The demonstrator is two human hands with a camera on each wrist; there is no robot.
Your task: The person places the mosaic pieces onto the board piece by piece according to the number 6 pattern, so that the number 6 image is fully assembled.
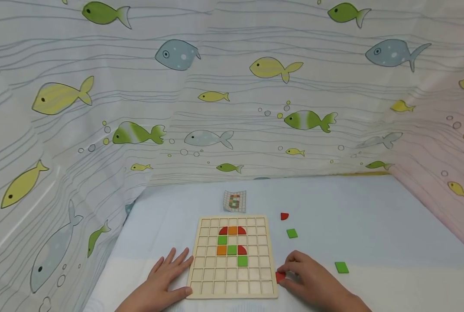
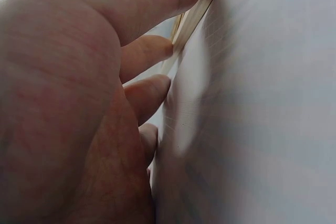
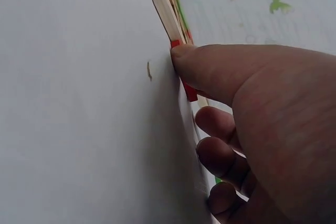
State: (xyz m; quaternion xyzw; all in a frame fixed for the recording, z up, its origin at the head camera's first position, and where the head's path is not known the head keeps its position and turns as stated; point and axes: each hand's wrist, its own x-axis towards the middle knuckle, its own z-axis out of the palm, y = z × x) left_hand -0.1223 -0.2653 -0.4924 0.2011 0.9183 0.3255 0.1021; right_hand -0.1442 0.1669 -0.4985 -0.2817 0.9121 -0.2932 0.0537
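A wooden grid board (image 1: 232, 296) lies on the cloth with red, orange and green pieces in its upper and middle cells. My left hand (image 1: 159, 279) rests at its left edge, fingers spread, thumb on the lower left corner; the left wrist view shows the fingertips against the board's side (image 2: 198, 11). Beside the lower right edge, my right hand (image 1: 313, 279) pinches a red piece (image 1: 280, 277) between thumb and fingers. In the right wrist view the thumb lies on this red piece (image 3: 190, 91), close to the board's edge (image 3: 164, 6).
A small printed card (image 1: 235, 201) with a coloured grid figure lies behind the board. To the right are a red quarter-round piece (image 1: 284, 216), a green piece (image 1: 292, 233) and another green piece (image 1: 342, 267). A fish-patterned curtain (image 1: 239, 112) hangs behind.
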